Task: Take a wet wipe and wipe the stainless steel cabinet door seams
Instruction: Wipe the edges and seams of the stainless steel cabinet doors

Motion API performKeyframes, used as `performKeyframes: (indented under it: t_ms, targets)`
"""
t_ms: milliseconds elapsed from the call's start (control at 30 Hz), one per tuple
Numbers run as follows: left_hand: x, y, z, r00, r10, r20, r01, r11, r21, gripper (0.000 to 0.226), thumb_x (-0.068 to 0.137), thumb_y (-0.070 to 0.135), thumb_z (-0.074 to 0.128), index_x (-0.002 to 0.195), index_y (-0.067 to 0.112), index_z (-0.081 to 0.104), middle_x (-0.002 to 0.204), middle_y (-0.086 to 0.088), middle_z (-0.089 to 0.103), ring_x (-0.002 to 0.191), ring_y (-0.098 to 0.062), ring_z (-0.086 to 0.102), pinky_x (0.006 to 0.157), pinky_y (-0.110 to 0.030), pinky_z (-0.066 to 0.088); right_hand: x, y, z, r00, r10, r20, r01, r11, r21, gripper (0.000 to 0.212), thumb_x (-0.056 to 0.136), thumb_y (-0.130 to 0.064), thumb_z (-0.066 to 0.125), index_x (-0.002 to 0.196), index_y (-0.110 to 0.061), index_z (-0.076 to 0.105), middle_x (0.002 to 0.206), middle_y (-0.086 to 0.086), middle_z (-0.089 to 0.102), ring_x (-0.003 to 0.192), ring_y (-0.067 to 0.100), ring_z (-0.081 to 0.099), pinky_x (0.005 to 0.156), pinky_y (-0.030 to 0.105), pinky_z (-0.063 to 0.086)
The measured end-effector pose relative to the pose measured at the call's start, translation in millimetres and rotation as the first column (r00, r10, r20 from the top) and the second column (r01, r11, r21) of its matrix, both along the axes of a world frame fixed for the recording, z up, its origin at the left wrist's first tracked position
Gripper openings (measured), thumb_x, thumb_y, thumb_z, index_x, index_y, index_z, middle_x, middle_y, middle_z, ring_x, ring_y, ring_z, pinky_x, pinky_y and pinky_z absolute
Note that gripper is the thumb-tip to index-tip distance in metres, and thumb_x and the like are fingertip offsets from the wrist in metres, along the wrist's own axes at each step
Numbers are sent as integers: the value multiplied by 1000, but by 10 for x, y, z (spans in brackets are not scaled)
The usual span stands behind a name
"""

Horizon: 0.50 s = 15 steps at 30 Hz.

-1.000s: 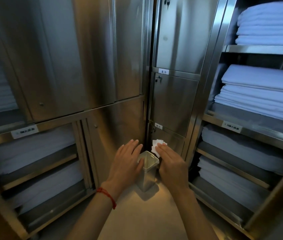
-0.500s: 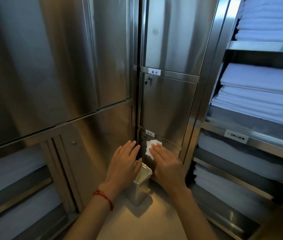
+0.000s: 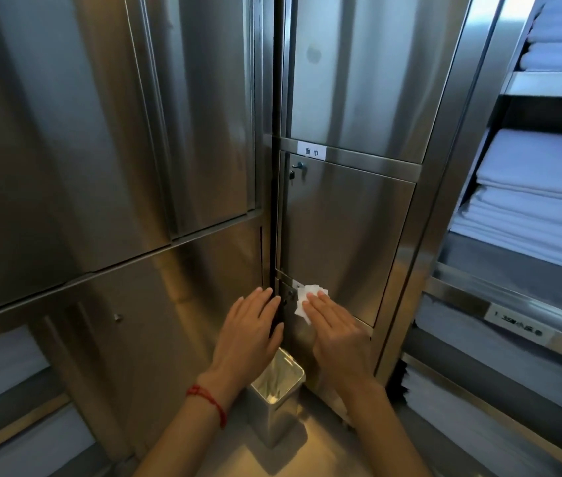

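Tall stainless steel cabinet (image 3: 348, 218) filling the middle of the view, closer and larger than a second ago (camera leaned in, shelves on the left now out of frame). Right of the cabinet, open shelving (image 3: 513, 287) stacked with folded white linens (image 3: 541, 208). Left of the cabinet, across the dark vertical corner seam (image 3: 274, 215), a second run of steel doors (image 3: 100, 166). Below the cabinet's lower door, on the floor, a small square steel bin (image 3: 277, 401), mouth open, nothing held over it. Left hand (image 3: 252, 332) now up off the bin and laid flat near the foot of the corner seam, fingers straight and close together, gripping nothing; a red string bracelet (image 3: 209, 401) at the wrist. Right hand (image 3: 332, 325) flat on the cabinet just right of that seam, fingers straight and side by side, pressing the wet wipe (image 3: 308, 299) against the steel where the horizontal door seam (image 3: 341, 304) meets the corner. Wipe risen from beside the bin rim to the seam line over the last second, white edge poking out past the fingertips. Looks like wiping proper under way, at the low end of the seams. Plenty of seam left above, up toward the small white label (image 3: 311, 152) and the lock (image 3: 297, 165) beneath it.
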State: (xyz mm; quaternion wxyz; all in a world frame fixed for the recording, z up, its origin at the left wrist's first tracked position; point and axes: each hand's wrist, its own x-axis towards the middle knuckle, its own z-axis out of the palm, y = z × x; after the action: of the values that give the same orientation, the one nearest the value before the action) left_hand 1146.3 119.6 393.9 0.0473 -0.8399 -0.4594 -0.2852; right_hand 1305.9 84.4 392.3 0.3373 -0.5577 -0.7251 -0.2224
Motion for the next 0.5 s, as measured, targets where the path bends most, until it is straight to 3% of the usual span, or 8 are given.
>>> performKeyframes:
  t_ms: [167, 300, 500]
  targets:
    - [81, 375, -110, 999, 32, -31, -32, 999, -12, 44, 83, 22, 69, 123, 6, 59, 129, -13, 57, 122, -29, 52, 101, -38, 28, 69, 432, -168, 1000, 15, -23, -16, 998, -54, 53, 52, -9, 91, 101, -6, 73, 106, 11, 70, 99, 23, 67, 76, 39, 58]
    - [127, 813, -267, 1000, 12, -22, -13, 999, -46, 44, 89, 25, 62, 129, 8, 54, 135, -11, 51, 128, -27, 45, 105, -37, 22, 85, 787, -286, 1000, -10, -25, 8, 996, -86, 56, 50, -15, 92, 102, -5, 73, 106, 11, 70, 98, 23, 67, 77, 38, 57]
    - [230, 1638, -504, 998, -55, -27, 55, 998, -17, 45, 77, 22, 76, 117, 7, 63, 122, -12, 62, 115, -28, 57, 97, -39, 33, 121, 1417, -436, 996, -84, 10, 85, 992, -91, 59, 47, -15, 94, 100, -5, 73, 105, 12, 70, 97, 23, 68, 75, 38, 58]
